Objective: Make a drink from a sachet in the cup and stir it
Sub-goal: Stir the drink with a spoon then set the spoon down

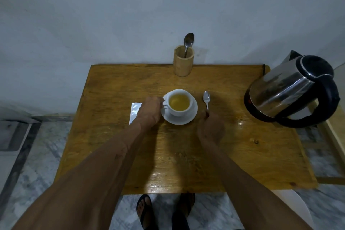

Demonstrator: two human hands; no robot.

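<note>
A white cup (178, 110) holding yellow-amber liquid stands on a white saucer (192, 116) in the middle of the wooden table (115, 87). My left hand (149, 111) grips the cup's handle on the left side. A small metal spoon (206, 98) lies just right of the saucer, bowl pointing away. My right hand (211, 127) is closed around the near end of the spoon's handle. A silvery sachet (134, 110) lies flat on the table, partly hidden behind my left hand.
A bamboo holder (183, 62) with another spoon (188, 40) stands at the table's far edge by the wall. A steel and black electric kettle (291, 89) sits at the right edge. A white plate (296, 205) shows below the table's near right corner.
</note>
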